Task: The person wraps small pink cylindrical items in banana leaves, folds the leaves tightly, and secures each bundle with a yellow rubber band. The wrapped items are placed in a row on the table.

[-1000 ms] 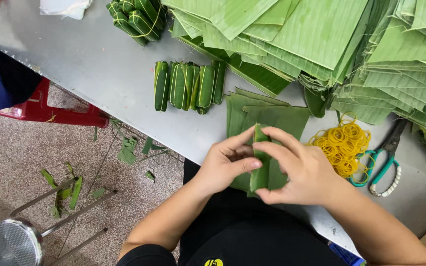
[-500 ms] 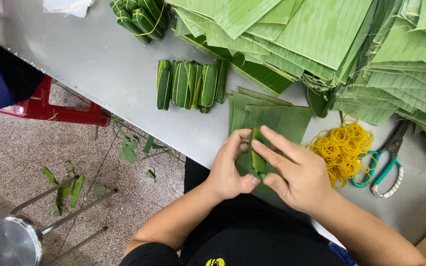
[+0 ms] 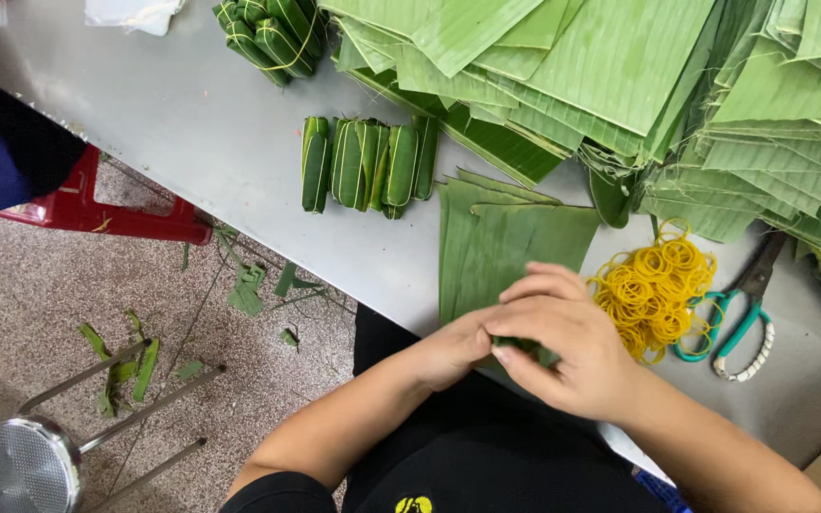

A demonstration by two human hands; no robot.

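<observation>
Both hands meet at the near edge of the desk (image 3: 192, 123), the left hand (image 3: 453, 347) and right hand (image 3: 567, 356) each with its grip clamped on a small folded leaf parcel (image 3: 517, 345). Keeping the fold pinched tight would stop it springing open. Loose yellow rubber bands (image 3: 653, 290) lie just right; no containers show.

A small folded green leaf packet (image 3: 521, 346), mostly hidden between two hands, sits at the table's near edge, just over a flat stack of cut leaf pieces (image 3: 501, 242)
</observation>
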